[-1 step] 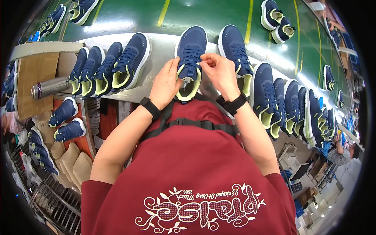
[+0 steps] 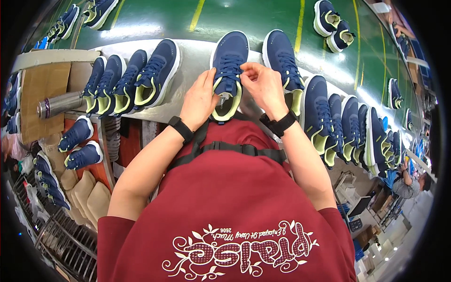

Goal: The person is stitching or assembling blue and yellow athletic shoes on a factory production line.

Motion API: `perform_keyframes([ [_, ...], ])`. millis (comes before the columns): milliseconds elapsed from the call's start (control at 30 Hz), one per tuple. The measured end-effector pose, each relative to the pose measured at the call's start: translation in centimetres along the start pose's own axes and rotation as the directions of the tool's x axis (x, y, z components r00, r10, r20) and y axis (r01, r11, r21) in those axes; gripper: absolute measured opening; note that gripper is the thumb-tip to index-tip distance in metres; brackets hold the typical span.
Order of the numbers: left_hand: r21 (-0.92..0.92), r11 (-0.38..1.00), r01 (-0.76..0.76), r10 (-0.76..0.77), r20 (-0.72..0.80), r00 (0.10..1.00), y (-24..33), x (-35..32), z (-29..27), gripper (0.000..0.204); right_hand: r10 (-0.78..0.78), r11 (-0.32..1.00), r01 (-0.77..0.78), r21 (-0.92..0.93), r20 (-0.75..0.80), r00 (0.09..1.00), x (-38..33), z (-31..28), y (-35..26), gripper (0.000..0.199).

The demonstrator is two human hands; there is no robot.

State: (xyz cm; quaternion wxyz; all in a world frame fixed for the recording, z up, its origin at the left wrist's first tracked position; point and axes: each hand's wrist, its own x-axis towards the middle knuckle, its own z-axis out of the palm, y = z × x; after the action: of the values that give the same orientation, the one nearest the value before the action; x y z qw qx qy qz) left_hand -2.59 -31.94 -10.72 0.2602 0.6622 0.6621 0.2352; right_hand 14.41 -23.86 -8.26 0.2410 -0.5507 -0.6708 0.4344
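Observation:
A navy sneaker with a white sole and lime lining lies in front of me on the metal ledge, its toe pointing away. Along its left side my left hand is closed on the upper, thumb by the collar. My right hand pinches the blue shoelace at the right edge of the lacing, thumb and index finger together. What lies between those fingertips is mostly hidden. Just right of that hand stands a matching sneaker, untouched.
Several navy sneakers line the ledge at left and right. Beyond runs a green belt with yellow lines, carrying more shoes. A steel flask lies at left near cardboard. Another person is at far right.

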Motion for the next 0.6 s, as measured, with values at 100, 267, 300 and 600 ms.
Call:
perform_keyframes([
  [100,0.01,1.0,0.002,-0.002,-0.014,1.0,-0.6,-0.4,0.2,0.063,-0.158,0.968,0.149,-0.2,-0.03,0.987,0.1,1.4,0.1,0.034],
  [267,0.043,0.998,0.037,-0.037,-0.002,0.999,-0.2,-0.3,0.1,0.063,-0.441,0.829,0.338,-0.447,-0.15,0.885,-0.6,1.8,0.4,0.043],
  [300,0.019,0.999,0.028,-0.028,0.007,1.0,-0.1,-0.2,-0.1,0.063,-0.409,0.838,0.324,-0.439,-0.113,0.905,-0.6,1.5,0.4,0.042],
  [600,-0.393,0.898,0.2,-0.155,0.143,0.978,-1.2,2.8,-3.4,0.031,0.123,0.987,-0.07,-0.146,0.398,0.909,-2.6,-1.2,0.5,0.059],
])
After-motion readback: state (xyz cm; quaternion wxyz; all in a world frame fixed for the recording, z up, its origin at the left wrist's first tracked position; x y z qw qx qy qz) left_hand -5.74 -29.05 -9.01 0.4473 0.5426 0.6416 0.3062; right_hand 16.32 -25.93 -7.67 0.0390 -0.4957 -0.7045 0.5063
